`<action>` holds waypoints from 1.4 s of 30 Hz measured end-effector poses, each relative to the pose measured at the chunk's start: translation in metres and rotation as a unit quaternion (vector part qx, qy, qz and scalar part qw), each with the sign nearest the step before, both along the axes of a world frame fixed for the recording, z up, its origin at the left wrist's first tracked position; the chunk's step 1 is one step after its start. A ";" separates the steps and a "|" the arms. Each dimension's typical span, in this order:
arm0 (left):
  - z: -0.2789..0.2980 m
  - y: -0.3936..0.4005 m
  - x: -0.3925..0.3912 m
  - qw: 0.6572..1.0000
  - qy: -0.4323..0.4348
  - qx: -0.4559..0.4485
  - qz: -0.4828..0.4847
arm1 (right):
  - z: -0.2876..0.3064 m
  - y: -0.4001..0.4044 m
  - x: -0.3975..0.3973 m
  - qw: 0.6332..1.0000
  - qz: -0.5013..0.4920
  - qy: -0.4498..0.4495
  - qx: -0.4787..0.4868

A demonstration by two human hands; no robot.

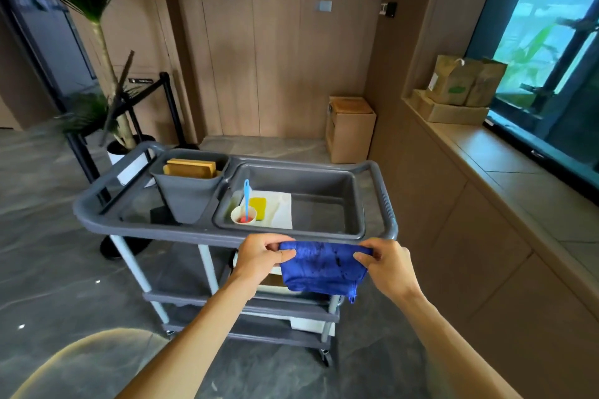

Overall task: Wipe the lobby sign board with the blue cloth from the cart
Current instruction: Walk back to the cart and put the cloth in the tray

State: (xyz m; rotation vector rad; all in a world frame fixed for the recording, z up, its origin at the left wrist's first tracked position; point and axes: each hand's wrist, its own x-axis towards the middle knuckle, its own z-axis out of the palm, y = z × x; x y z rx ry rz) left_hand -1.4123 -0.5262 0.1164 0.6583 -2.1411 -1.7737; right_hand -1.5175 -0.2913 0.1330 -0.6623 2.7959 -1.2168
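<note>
**Mia:** What could go wrong here?

**Tom:** The soft, dark blue cloth [324, 269] is only pinched along its top edge. Most of it hangs loose under the fingers. If one hand lets go, I think it could swing down and drop onto the grey stone floor [48, 269]. Then it would be dirty before any wiping.

**Mia:** Anything else?

**Tom:** A stringy bit hangs from the low corner, below the right fingers. It might catch on the grey plastic cleaning cart [385, 201], which sits just past the fingers. The small white cup with the blue stick [243, 214] stands in the cart's tray, a little beyond the left fingers. A quick swing of the cloth could knock it over, I guess.

**Mia:** How are the hands?

**Tom:** Both arms reach forward, bare. The left hand [259, 253] has its fingers and thumb curled tight on the cloth's top left corner. The right hand [385, 261] pinches the top right corner the same way. The cloth is pulled flat between them, in the air, in front of the cart's near edge.

**Mia:** And the sign board?

**Tom:** There is a small dark sign on a black stand [141, 81] far beyond the left fingers, near the tall green plant [97, 26]. It's too blurry to be sure that's the one. No wiping has begun yet.
</note>
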 end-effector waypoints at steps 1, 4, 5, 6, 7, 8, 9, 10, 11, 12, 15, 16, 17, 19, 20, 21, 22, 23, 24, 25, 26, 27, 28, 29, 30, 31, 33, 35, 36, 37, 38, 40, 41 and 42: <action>-0.001 -0.001 -0.013 1.000 -0.001 0.000 -0.001 | -0.001 -0.001 -0.014 1.000 0.002 -0.003 0.002; -0.002 -0.003 -0.043 1.000 -0.004 -0.003 -0.001 | -0.004 -0.003 -0.048 1.000 0.010 -0.006 0.016; -0.003 -0.004 -0.052 1.000 -0.005 -0.002 0.000 | -0.005 -0.005 -0.058 1.000 0.014 -0.007 0.015; -0.003 -0.007 -0.060 1.000 -0.005 0.005 0.001 | -0.006 -0.008 -0.068 1.000 0.018 -0.008 0.012; -0.004 -0.009 -0.068 1.000 -0.004 0.013 0.002 | -0.007 -0.012 -0.076 1.000 0.021 -0.009 0.011; -0.005 -0.013 -0.077 1.000 -0.005 0.019 0.004 | -0.008 -0.016 -0.085 1.000 0.022 -0.012 0.010; -0.006 -0.017 -0.086 1.000 -0.007 0.023 0.005 | -0.010 -0.020 -0.094 1.000 0.023 -0.015 0.009; -0.007 -0.020 -0.094 1.000 -0.009 0.025 0.005 | -0.011 -0.024 -0.103 1.000 0.023 -0.020 0.007; -0.008 -0.024 -0.103 1.000 -0.012 0.026 0.003 | -0.013 -0.028 -0.112 0.999 0.022 -0.027 0.002; -0.009 -0.028 -0.111 1.000 -0.013 0.025 -0.001 | -0.015 -0.032 -0.119 0.999 0.020 -0.033 -0.004; -0.014 -0.043 -0.139 0.999 -0.012 0.032 -0.007 | -0.022 -0.048 -0.147 0.999 0.011 -0.044 -0.009; -0.015 -0.048 -0.149 0.999 -0.013 0.034 -0.006 | -0.024 -0.054 -0.156 0.999 0.008 -0.046 -0.009; -0.016 -0.054 -0.158 0.999 -0.014 0.033 -0.003 | -0.025 -0.060 -0.164 0.999 0.007 -0.049 -0.009; -0.021 -0.069 -0.181 0.999 -0.014 0.032 0.002 | -0.030 -0.076 -0.186 0.998 0.006 -0.055 -0.012; -0.024 -0.077 -0.193 0.999 -0.015 0.034 0.004 | -0.032 -0.085 -0.197 0.998 0.006 -0.059 -0.017; -0.026 -0.086 -0.205 0.999 -0.015 0.038 0.006 | -0.035 -0.094 -0.207 0.998 0.004 -0.064 -0.021; -0.028 -0.094 -0.216 0.999 -0.017 0.042 0.010 | -0.037 -0.102 -0.217 0.997 0.001 -0.068 -0.023; -0.030 -0.103 -0.230 0.999 -0.021 0.047 0.011 | -0.039 -0.111 -0.229 0.997 -0.003 -0.075 -0.024; -0.032 -0.110 -0.242 0.998 -0.026 0.053 0.009 | -0.042 -0.120 -0.240 0.996 -0.008 -0.085 -0.023; -0.034 -0.118 -0.254 0.998 -0.033 0.061 0.004 | -0.044 -0.129 -0.251 0.995 -0.012 -0.095 -0.022; -0.035 -0.125 -0.265 0.997 -0.040 0.069 -0.003 | -0.046 -0.138 -0.262 0.994 -0.014 -0.103 -0.024; -0.035 -0.130 -0.274 0.996 -0.046 0.075 -0.014 | -0.048 -0.144 -0.270 0.993 -0.016 -0.110 -0.028; -0.036 -0.139 -0.286 0.995 -0.052 0.077 -0.025 | -0.052 -0.153 -0.280 0.992 -0.020 -0.119 -0.033; -0.038 -0.147 -0.297 0.995 -0.059 0.075 -0.034 | -0.056 -0.160 -0.288 0.990 -0.025 -0.131 -0.036; -0.043 -0.155 -0.308 0.994 -0.064 0.075 -0.043 | -0.061 -0.167 -0.297 0.988 -0.030 -0.147 -0.040; -0.048 -0.163 -0.318 0.994 -0.068 0.077 -0.049 | -0.067 -0.172 -0.304 0.985 -0.036 -0.162 -0.045; -0.057 -0.172 -0.333 0.992 -0.074 0.088 -0.060 | -0.080 -0.179 -0.314 0.979 -0.048 -0.191 -0.061; -0.068 -0.176 -0.346 0.989 -0.082 0.102 -0.069 | -0.093 -0.182 -0.324 0.971 -0.063 -0.219 -0.075; -0.075 -0.176 -0.352 0.987 -0.087 0.110 -0.074 | -0.100 -0.182 -0.328 0.965 -0.071 -0.237 -0.083; -0.081 -0.175 -0.355 0.986 -0.093 0.115 -0.077 | -0.106 -0.181 -0.329 0.959 -0.078 -0.258 -0.092; -0.087 -0.175 -0.360 0.985 -0.099 0.119 -0.080 | -0.113 -0.181 -0.333 0.951 -0.084 -0.278 -0.104; -0.101 -0.174 -0.369 0.983 -0.113 0.119 -0.082 | -0.126 -0.181 -0.339 0.939 -0.093 -0.304 -0.128; -0.109 -0.174 -0.372 0.982 -0.120 0.117 -0.081 | -0.132 -0.182 -0.342 0.936 -0.099 -0.310 -0.138; -0.114 -0.174 -0.375 0.982 -0.127 0.114 -0.079 | -0.137 -0.183 -0.344 0.932 -0.106 -0.314 -0.149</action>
